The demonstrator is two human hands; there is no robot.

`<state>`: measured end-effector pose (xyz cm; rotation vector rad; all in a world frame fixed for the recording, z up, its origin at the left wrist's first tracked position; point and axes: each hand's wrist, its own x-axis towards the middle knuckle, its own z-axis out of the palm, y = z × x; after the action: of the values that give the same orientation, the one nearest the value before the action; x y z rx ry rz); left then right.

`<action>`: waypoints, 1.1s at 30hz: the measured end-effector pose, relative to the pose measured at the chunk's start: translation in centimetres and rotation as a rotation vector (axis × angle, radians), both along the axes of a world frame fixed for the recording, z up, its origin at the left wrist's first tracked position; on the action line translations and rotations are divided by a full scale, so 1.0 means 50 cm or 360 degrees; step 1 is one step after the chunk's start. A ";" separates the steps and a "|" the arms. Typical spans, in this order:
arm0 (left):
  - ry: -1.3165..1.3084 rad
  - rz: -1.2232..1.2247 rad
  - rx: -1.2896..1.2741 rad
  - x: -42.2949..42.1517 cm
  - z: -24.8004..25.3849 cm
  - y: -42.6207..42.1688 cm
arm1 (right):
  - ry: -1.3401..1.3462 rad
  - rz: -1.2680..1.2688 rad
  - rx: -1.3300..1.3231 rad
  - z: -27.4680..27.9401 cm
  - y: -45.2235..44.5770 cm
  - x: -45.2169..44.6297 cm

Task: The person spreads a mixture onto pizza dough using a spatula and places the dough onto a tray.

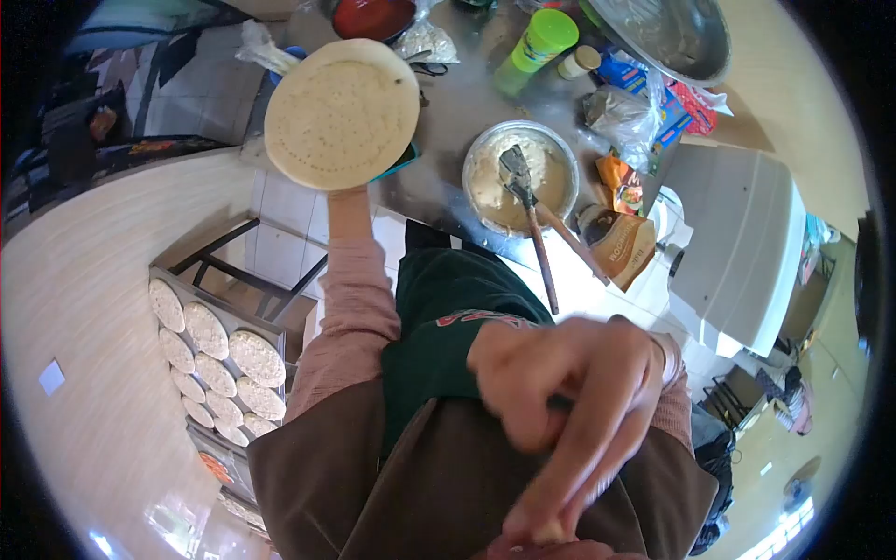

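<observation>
A round, pale pizza base (342,117) with small pricked holes over its surface is held out at the upper left. My left hand (349,200) supports it from below; only the wrist shows, and the fingers are hidden behind the base. Close to the camera, my right hand (569,383) is raised in front of my chest, blurred. Some of its fingers are bent and others stretch down to the bottom edge, touching something pinkish I cannot make out. Nothing shows in its grasp. A metal bowl (472,191) of pale batter holds a dark-headed spatula (515,168) and another wooden handle.
Several pale rounds (257,358) lie on a rack at the left. The dark counter carries a green-lidded container (551,34), a small jar (584,60), plastic bags and packets. A brown packet (620,245) lies near the bowl. At the right stands a white appliance (733,238).
</observation>
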<state>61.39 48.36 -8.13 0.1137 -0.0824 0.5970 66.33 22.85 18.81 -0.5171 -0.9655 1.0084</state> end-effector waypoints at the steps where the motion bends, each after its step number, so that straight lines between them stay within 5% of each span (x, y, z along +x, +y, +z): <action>1: -0.0002 0.0003 0.0011 0.011 0.003 -0.007 | 0.0086 0.0186 0.0042 0.012 0.004 -0.009; 11: -0.0024 -0.0020 -0.0041 -0.103 0.080 -0.332 | 0.0174 0.0479 0.0014 0.050 -0.036 -0.046; 20: -0.0045 0.0010 -0.0186 -0.289 0.058 -0.198 | 0.0047 0.0282 0.0051 0.013 -0.075 -0.093; 21: -0.0058 0.0002 -0.0200 -0.303 0.054 -0.175 | -0.0091 0.0260 -0.0012 -0.002 -0.079 -0.070; 23: -0.0092 -0.0013 -0.0236 -0.321 0.049 -0.157 | -0.0606 -0.0429 -0.0635 -0.020 -0.117 -0.045; 26: -0.0146 -0.0052 -0.0301 -0.295 0.023 -0.152 | -0.1163 -0.0969 -0.1239 -0.170 -0.130 0.032; 30: -0.0188 -0.0095 -0.0317 -0.258 0.008 -0.168 | -0.1771 -0.0757 -0.1984 -0.349 -0.181 0.007; 33: -0.0213 -0.0156 -0.0237 -0.198 0.000 -0.199 | -0.2300 -0.0802 -0.2035 -0.439 -0.190 -0.075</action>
<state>51.48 38.40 -8.14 -0.0748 -0.1719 0.5103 62.60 13.34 -3.17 -2.6460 -1.1489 0.5499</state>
